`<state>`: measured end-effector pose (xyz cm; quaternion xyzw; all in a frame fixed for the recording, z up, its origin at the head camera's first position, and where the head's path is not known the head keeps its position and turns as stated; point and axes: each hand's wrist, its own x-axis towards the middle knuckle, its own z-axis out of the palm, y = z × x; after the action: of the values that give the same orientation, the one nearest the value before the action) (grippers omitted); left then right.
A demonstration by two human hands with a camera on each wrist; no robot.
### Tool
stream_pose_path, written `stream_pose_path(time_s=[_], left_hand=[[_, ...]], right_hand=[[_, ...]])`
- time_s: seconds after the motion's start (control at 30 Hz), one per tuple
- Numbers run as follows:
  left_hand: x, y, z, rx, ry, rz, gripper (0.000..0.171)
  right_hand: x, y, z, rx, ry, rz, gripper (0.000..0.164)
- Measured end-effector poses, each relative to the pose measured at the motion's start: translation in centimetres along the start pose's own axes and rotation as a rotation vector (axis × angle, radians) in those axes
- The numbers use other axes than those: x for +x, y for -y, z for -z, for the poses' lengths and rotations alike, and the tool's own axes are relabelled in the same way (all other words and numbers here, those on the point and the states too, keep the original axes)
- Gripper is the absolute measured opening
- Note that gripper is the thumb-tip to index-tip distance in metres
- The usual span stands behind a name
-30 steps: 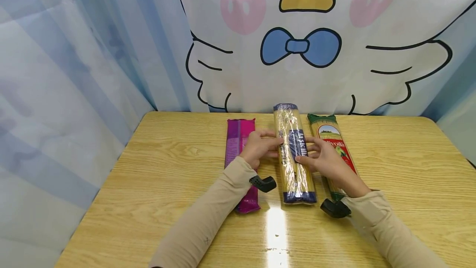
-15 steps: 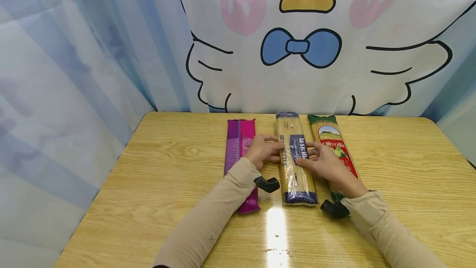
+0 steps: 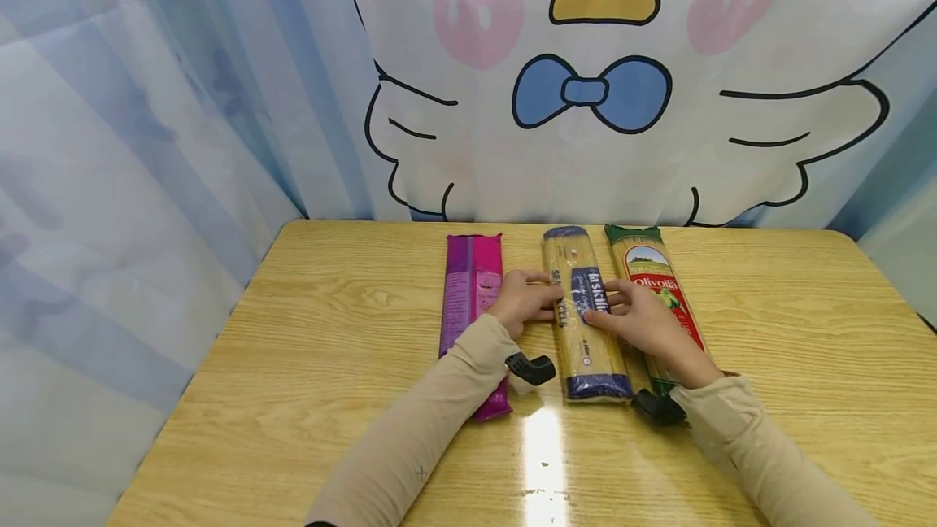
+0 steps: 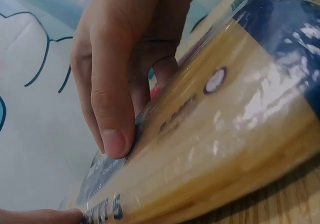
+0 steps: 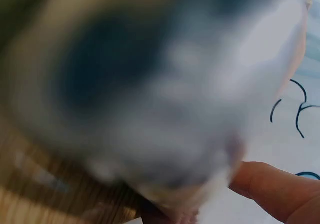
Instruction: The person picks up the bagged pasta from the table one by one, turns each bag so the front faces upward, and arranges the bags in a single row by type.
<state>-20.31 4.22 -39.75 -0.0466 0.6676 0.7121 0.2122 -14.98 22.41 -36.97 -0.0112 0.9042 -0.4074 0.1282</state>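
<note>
A clear pack of spaghetti [image 3: 586, 352] with blue ends and a blue label lies between my two hands, its far end tilted slightly left. On its left edge, my left hand [image 3: 522, 299] grips it with bent fingers. From the right side my right hand [image 3: 646, 322] holds it, thumb over the label. The left wrist view shows the right hand [image 4: 120, 64] with its thumb pressed on the wrapper [image 4: 235, 119]. In the right wrist view a blurred close surface fills most of the picture, and a finger [image 5: 275, 189] shows at lower right.
A purple and pink packet [image 3: 472, 267] lies left of the spaghetti, partly under my left forearm. Right of it lies a green-ended pasta pack with a red label [image 3: 662, 267], partly covered by my right hand. A printed curtain [image 3: 586, 161] hangs behind the wooden table [image 3: 329, 324].
The spaghetti pack has come down at its far end, toward the tabletop, and its near end has swung slightly right. My left hand has shifted slightly right; my right hand has barely moved.
</note>
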Motion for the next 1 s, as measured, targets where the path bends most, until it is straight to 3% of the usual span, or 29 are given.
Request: stream_pose_path(time_s=[0.27,0.5,0.77,1.0], left_hand=[[-0.5,-0.2,0.1,0.007,-0.021,-0.046,0.035],[-1.0,-0.6,0.7,0.073,-0.049,-0.122,0.033],[-1.6,-1.5,2.0,0.116,-0.045,-0.187,0.034],[-2.2,-2.0,4.3,0.156,-0.062,-0.238,0.032]], right_hand=[[-0.3,-0.1,0.2,-0.069,-0.04,0.052,0.07],[-0.5,0.8,0.3,-0.094,-0.104,0.101,0.069],[-0.3,2.5,-0.5,-0.072,-0.103,0.163,0.063],[0.3,4.0,-2.0,-0.015,-0.069,0.219,0.06]])
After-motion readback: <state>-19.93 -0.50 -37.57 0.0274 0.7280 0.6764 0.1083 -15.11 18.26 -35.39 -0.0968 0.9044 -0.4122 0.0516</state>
